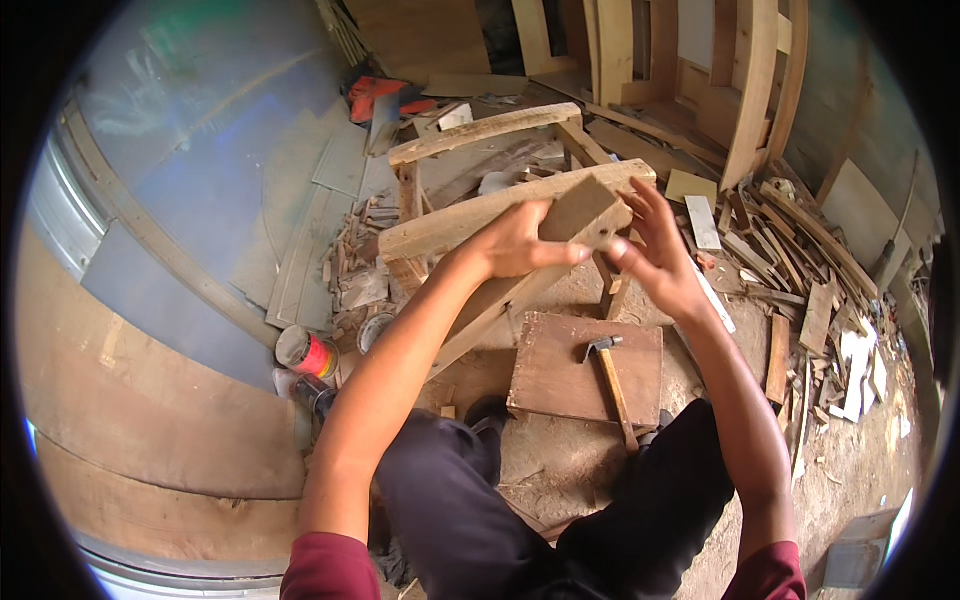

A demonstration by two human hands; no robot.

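Note:
My left hand (520,243) is closed around a thick wooden beam (590,205) near its upper end, thumb along its side. The beam slants down toward me and passes partly behind my left forearm. At that end, my right hand (660,258) is open, its fingers apart and curved; whether the fingertips touch the wood I cannot tell. Behind the beam stands a rough wooden trestle (480,215) with two top rails. Below my hands, a hammer (614,385) with a wooden handle lies across a brown wooden board (550,365).
A can with a red label (305,352) stands at left, beside large leaning sheets (200,200). Scrap wood (790,250) heaps along the right side. Upright planks (755,90) stand at the back right, and a red-orange item (372,98) lies at the back.

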